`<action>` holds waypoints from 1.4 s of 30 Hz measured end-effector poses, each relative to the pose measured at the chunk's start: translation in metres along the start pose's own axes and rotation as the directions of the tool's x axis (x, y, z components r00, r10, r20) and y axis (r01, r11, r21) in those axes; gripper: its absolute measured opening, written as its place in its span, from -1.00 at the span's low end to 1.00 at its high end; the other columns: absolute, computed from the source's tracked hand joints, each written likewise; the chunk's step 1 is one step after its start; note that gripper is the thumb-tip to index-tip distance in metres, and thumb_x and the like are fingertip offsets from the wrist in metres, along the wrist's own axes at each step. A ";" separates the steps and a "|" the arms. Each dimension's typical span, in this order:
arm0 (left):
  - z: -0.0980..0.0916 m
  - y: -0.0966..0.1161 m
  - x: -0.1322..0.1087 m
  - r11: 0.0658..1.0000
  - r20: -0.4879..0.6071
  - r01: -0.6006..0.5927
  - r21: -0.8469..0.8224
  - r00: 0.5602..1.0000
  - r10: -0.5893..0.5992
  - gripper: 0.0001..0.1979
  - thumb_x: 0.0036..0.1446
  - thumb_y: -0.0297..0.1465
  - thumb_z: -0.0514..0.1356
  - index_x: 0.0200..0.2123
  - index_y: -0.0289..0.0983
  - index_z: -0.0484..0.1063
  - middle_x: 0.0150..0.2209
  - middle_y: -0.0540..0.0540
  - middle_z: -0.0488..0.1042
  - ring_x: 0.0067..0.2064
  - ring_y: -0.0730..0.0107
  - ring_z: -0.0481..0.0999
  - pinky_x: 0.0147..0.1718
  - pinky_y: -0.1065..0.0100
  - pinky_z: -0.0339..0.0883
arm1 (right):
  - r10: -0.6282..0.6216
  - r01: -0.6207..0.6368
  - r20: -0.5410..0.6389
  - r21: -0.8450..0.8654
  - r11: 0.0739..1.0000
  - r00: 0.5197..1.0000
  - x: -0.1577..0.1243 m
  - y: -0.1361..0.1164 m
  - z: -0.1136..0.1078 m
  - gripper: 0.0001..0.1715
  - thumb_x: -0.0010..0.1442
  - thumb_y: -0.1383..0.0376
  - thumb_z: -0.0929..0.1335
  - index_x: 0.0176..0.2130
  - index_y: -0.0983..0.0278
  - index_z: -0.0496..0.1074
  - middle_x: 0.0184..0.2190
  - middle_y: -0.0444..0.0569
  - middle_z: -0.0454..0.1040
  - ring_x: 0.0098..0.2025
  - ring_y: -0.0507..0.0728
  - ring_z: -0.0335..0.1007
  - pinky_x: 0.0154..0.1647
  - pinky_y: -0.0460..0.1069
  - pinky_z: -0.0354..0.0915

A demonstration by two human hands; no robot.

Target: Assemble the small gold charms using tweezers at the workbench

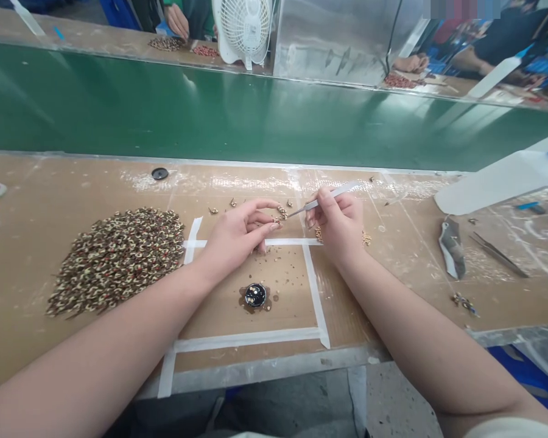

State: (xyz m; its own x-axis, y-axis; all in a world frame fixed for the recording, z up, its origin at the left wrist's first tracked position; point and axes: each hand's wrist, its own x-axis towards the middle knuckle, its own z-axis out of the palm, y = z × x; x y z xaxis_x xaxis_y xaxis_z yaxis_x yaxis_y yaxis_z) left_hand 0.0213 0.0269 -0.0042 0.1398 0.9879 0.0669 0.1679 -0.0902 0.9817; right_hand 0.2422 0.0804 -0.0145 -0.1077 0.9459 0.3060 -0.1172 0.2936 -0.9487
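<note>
My right hand (340, 225) pinches slim steel tweezers (324, 199), their tips pointing left at a small beaded piece (279, 214). The piece sits at the fingertips of my left hand (240, 234), which appears to hold it, though the fingers partly hide it. Several loose brown pieces lie around both hands on the cardboard-covered bench (347, 316). To the left spreads a large pile of speckled brown, cream and red beads (116, 261). Below my hands stands a small dark round dish (256, 295).
White tape marks a rectangle (246, 340) on the bench. Spare tweezers (497, 254) and a grey scrap (452, 248) lie to the right. Behind the bench runs a green conveyor belt (210, 109). Beyond it are a white fan (242, 30) and a co-worker's hand (177, 21).
</note>
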 end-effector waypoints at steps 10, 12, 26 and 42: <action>0.001 0.005 -0.001 0.999 -0.012 -0.010 0.044 1.000 0.011 -0.72 0.32 -0.36 0.42 0.07 -0.15 0.56 -0.20 -0.06 0.74 -0.57 0.50 0.57 -0.51 0.40 0.53 | 0.000 0.004 0.057 -0.074 0.997 0.998 -0.002 0.000 0.004 -0.44 0.45 -0.15 0.43 -0.36 0.21 0.56 -0.53 -0.12 0.48 -0.54 0.02 0.40 -0.47 -0.03 0.43; 0.001 0.004 -0.001 0.999 -0.012 -0.019 0.048 1.000 0.019 -0.72 0.32 -0.36 0.42 0.07 -0.15 0.56 -0.20 -0.06 0.74 -0.58 0.50 0.56 -0.50 0.40 0.54 | -0.005 0.010 0.053 -0.086 0.996 0.999 -0.002 0.001 0.004 -0.42 0.45 -0.16 0.43 -0.36 0.22 0.56 -0.53 -0.12 0.47 -0.53 0.03 0.40 -0.47 -0.04 0.43; 0.001 0.004 -0.003 0.999 -0.024 -0.009 0.051 1.000 0.010 -0.71 0.31 -0.34 0.43 0.07 -0.15 0.57 -0.20 -0.07 0.74 -0.56 0.50 0.56 -0.48 0.39 0.56 | -0.039 0.044 0.043 -0.128 0.991 0.998 -0.005 -0.005 0.006 -0.44 0.43 -0.14 0.46 -0.36 0.22 0.59 -0.51 -0.11 0.54 -0.54 0.03 0.43 -0.46 -0.01 0.42; 0.003 0.009 -0.005 0.995 -0.015 -0.071 -0.073 0.997 0.070 -0.79 0.29 -0.28 0.46 -0.12 -0.20 0.55 -0.29 -0.05 0.73 -0.56 0.50 0.56 -0.50 0.41 0.55 | -0.110 0.185 0.280 -0.261 0.947 0.954 -0.008 -0.008 0.008 -0.43 0.47 -0.11 0.42 -0.38 0.24 0.60 -0.50 -0.09 0.59 -0.48 0.03 0.51 -0.43 -0.02 0.42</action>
State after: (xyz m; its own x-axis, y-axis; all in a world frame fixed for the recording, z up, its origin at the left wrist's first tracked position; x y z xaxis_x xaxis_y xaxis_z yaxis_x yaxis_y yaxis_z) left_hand 0.0249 0.0205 0.0042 0.1364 0.9809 0.1386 0.0861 -0.1511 0.9848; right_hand 0.2365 0.0691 -0.0088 -0.3660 0.8315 0.4180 0.1269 0.4896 -0.8627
